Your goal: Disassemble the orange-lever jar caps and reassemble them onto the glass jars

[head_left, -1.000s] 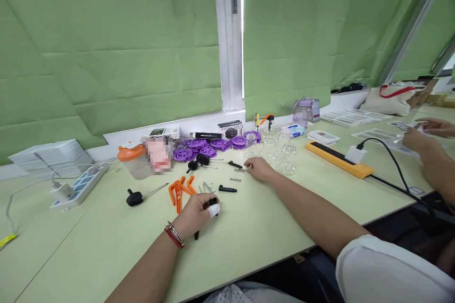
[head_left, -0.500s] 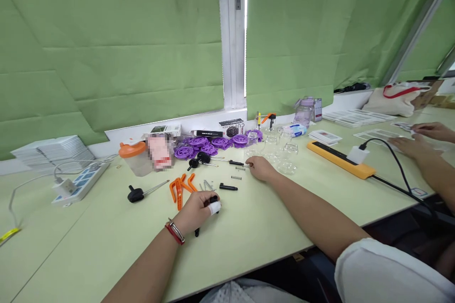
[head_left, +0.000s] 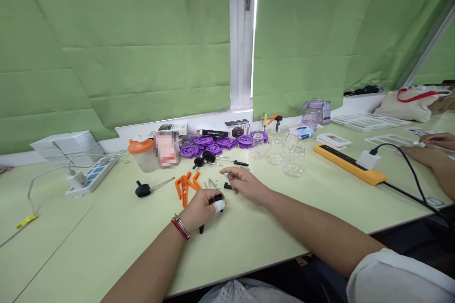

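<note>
My left hand [head_left: 204, 206], with white tape on its thumb, is closed around a small black plastic part [head_left: 218, 197] just above the table. Below that hand the end of another black piece [head_left: 201, 228] shows; I cannot tell whether it is held. My right hand [head_left: 247, 183] pinches a small metal spring [head_left: 226, 177] at its fingertips, to the right of the left hand. Under the right hand lies a black cylindrical part [head_left: 228, 185], partly covered. Another spring [head_left: 245, 168] rests behind it. Beside my left hand are orange plastic handles [head_left: 184, 190] and several screws [head_left: 212, 183].
Black-handled screwdrivers [head_left: 144, 189] lie left and behind. Purple plastic rings [head_left: 225, 142], clear domes [head_left: 293, 169] and an orange-lidded cup [head_left: 141, 155] stand along the back. A yellow power strip [head_left: 348, 164] lies right, near another person's hands [head_left: 423, 154]. A white power strip [head_left: 93, 177] is left.
My right hand has come left and nearer, from beside the springs towards my left hand, now with a spring in its fingertips. The left hand keeps its hold. The view has turned slightly left.
</note>
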Tool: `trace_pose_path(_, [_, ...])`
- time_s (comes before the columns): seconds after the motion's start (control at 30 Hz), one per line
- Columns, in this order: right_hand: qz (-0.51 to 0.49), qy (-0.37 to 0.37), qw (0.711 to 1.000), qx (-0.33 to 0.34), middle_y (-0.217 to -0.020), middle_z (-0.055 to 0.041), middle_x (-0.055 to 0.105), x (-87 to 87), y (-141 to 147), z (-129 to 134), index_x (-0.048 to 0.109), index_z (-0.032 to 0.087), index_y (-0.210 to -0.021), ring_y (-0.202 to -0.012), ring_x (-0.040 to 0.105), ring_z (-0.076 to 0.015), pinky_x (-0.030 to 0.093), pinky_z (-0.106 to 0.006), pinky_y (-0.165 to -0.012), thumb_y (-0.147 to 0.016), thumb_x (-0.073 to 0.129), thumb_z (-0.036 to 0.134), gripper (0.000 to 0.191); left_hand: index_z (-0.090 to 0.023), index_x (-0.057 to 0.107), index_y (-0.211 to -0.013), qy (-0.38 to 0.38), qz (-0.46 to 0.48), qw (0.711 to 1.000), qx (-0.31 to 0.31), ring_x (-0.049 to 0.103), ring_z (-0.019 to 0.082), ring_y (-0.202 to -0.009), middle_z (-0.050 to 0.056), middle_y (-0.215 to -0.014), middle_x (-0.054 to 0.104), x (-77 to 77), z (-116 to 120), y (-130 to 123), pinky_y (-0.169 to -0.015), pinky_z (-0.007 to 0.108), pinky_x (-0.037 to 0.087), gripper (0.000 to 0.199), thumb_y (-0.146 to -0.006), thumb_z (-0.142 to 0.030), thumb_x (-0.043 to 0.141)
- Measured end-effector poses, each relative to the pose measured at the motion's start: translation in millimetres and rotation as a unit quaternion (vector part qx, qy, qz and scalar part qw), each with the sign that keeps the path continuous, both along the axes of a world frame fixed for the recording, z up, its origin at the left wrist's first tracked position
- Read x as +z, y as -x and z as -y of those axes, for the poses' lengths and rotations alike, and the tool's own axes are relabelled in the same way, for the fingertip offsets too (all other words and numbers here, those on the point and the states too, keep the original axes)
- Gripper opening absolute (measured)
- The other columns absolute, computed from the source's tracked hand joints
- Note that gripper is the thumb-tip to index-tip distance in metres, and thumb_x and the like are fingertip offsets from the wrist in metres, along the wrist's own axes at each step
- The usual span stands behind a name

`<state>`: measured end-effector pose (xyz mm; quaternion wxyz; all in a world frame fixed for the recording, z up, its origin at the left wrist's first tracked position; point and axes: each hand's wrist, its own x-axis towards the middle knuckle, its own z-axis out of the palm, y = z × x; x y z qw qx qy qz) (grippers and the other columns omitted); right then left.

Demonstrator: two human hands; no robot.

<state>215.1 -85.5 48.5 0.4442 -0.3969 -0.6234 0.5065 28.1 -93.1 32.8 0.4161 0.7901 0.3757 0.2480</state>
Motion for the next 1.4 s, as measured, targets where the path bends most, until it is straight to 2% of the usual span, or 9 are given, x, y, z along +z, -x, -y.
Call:
trace_pose_path(0.1, [0.031, -0.08, 0.996, 0.03, -0.072, 0.0047, 0.042, -10.0, 15.6, 12.6, 0.052, 0.021, -0.109, -0.058, 0.041, -0.008, 0.037, -0.021, -0.055, -0.067, 0.046, 0.008, 0.044, -0.013, 0.061, -0.077, 0.004, 0.015, 1.0, -0.009, 0.041, 0.011, -0.061, -0.001, -0.066, 0.051, -2.3, -2.0, 0.3, -0.058, 0.023, 0.036, 0.024, -0.075, -0.037, 0.059])
trace_pose_path(0.23, [0.113, -0.206, 0.972, 0.007, -0.078, 0.0022, 0.048, -19.5, 20.4, 20.8, 0.05, 0.022, -0.112, -0.069, 0.046, -0.0102, 0.04, -0.023, -0.064, -0.072, 0.048, 0.006, 0.042, -0.013, 0.059, -0.071, -0.006, 0.022, 1.0, -0.003, 0.038, 0.01, -0.059, -0.002, -0.062, 0.048, -5.5, -3.9, 0.5, -0.056, 0.022, 0.034, 0.022, -0.074, -0.035, 0.06])
trace_pose_path(0.43, [0.145, -0.255, 0.956, -0.022, -0.086, -0.0008, 0.054, -18.9, 17.5, 26.1, 0.051, 0.021, -0.114, -0.078, 0.051, -0.0126, 0.043, -0.027, -0.073, -0.077, 0.048, 0.007, 0.041, -0.013, 0.06, -0.072, -0.01, 0.022, 1.0, 0.004, 0.04, 0.011, -0.061, -0.001, -0.064, 0.049, -4.3, -2.3, 0.8, -0.058, 0.023, 0.037, 0.022, -0.075, -0.035, 0.059])
trace_pose_path(0.6, [0.166, -0.266, 0.949, -0.021, -0.087, -0.002, 0.057, -17.0, 14.1, 26.0, 0.054, 0.022, -0.116, -0.079, 0.053, -0.0136, 0.044, -0.028, -0.074, -0.079, 0.05, 0.009, 0.039, -0.013, 0.061, -0.076, -0.003, 0.016, 1.0, 0.006, 0.043, 0.012, -0.063, -0.001, -0.065, 0.05, -3.3, -1.8, 1.0, -0.059, 0.024, 0.039, 0.025, -0.075, -0.038, 0.059])
trace_pose_path(0.77, [0.184, -0.29, 0.939, -0.014, -0.085, -0.0032, 0.06, -11.6, 11.1, 25.4, 0.063, 0.021, -0.101, -0.08, 0.056, -0.0146, 0.044, -0.028, -0.074, -0.081, 0.049, 0.009, 0.027, -0.013, 0.062, -0.078, -0.001, 0.023, 1.0, -0.003, 0.043, 0.012, -0.063, 0.0, -0.067, 0.052, -3.9, -2.5, 1.0, -0.061, 0.024, 0.04, 0.024, -0.075, -0.037, 0.059])
trace_pose_path(0.93, [0.186, -0.306, 0.933, 0.02, -0.09, -0.0041, 0.059, -11.6, 10.0, 27.7, 0.066, 0.022, -0.096, -0.082, 0.056, -0.0149, 0.045, -0.028, -0.075, -0.082, 0.049, 0.009, 0.026, -0.013, 0.064, -0.083, 0.015, 0.031, 0.999, 0.0, 0.044, 0.012, -0.063, 0.0, -0.068, 0.054, -4.0, -2.0, 1.4, -0.06, 0.024, 0.04, 0.025, -0.074, -0.036, 0.061])
trace_pose_path(1.07, [0.18, -0.291, 0.94, 0.01, -0.09, -0.0038, 0.058, -17.8, 10.3, 29.0, 0.067, 0.022, -0.086, -0.079, 0.056, -0.0139, 0.045, -0.027, -0.07, -0.082, 0.05, 0.01, 0.022, -0.012, 0.063, -0.078, 0.014, 0.038, 0.999, -0.011, 0.043, 0.011, -0.062, 0.0, -0.067, 0.053, -6.6, -3.7, 1.8, -0.06, 0.024, 0.038, 0.021, -0.074, -0.033, 0.062])
trace_pose_path(1.23, [0.161, -0.27, 0.949, -0.017, -0.09, -0.0033, 0.057, -23.1, 13.7, 29.0, 0.066, 0.021, -0.084, -0.076, 0.056, -0.0125, 0.044, -0.026, -0.07, -0.08, 0.053, 0.01, 0.017, -0.013, 0.062, -0.076, 0.006, 0.03, 0.999, -0.007, 0.042, 0.011, -0.061, -0.001, -0.066, 0.053, -9.6, -5.3, 1.7, -0.059, 0.023, 0.037, 0.02, -0.073, -0.033, 0.062])
trace_pose_path(1.4, [0.163, -0.215, 0.961, -0.055, -0.079, -0.0014, 0.059, -26.2, 21.6, 22.2, 0.065, 0.019, -0.079, -0.07, 0.054, -0.0123, 0.043, -0.025, -0.066, -0.075, 0.058, 0.013, 0.01, -0.014, 0.064, -0.074, -0.02, 0.003, 1.0, 0.012, 0.045, 0.012, -0.06, -0.001, -0.063, 0.053, -3.6, -3.4, 3.7, -0.057, 0.024, 0.037, 0.02, -0.071, -0.034, 0.063])
